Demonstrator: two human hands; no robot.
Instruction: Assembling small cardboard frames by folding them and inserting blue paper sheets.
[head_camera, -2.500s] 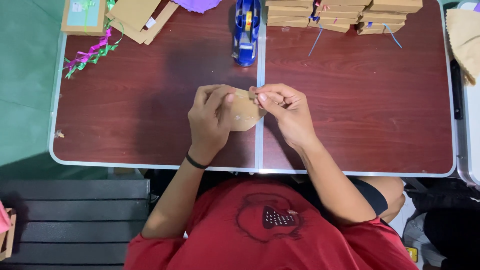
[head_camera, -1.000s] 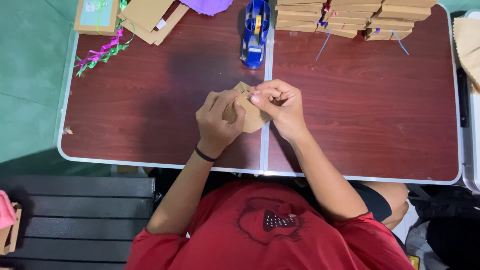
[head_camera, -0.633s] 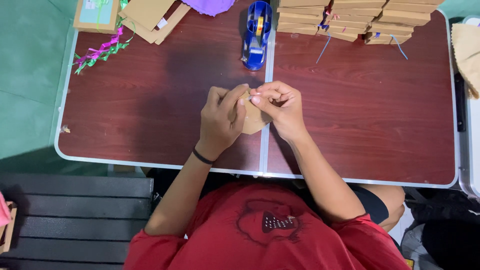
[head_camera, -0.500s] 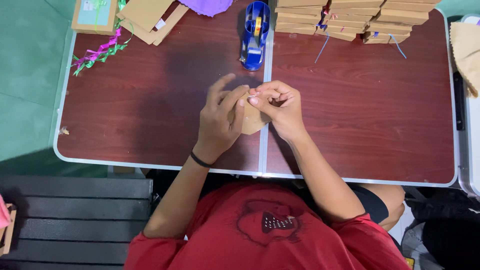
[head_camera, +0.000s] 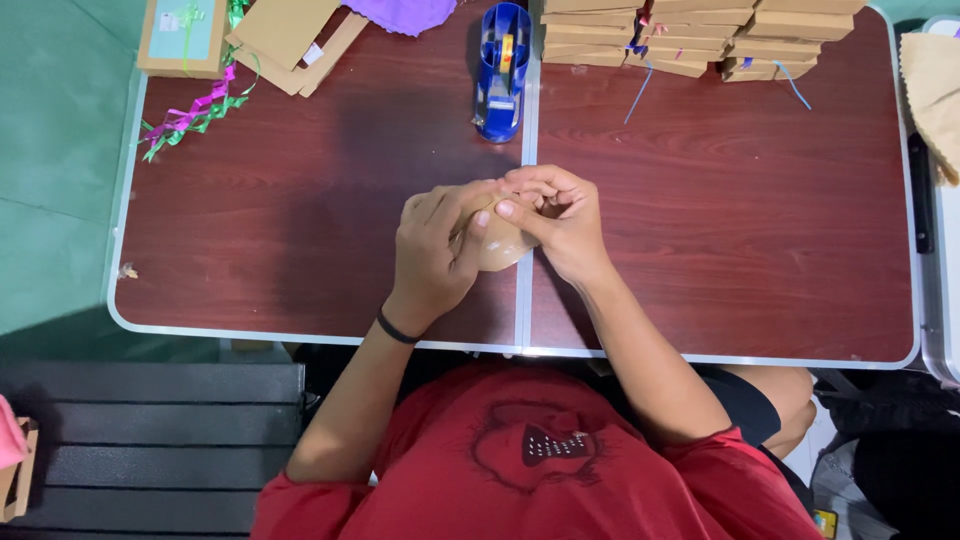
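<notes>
Basically, a light, bendy-looking paper piece (head_camera: 497, 245) is being pinched at its edges by both hands (head_camera: 432, 252) (head_camera: 555, 215), fingers clenched around it.

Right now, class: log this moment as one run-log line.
left hand: holds brown paper piece | right hand: pinches its top edge | tape dispenser: beyond hands | table

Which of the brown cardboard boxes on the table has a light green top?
The small box at the table's far left corner, beside the curly pink and green ribbon. The stacked boxes at the far right are plain brown.
</notes>
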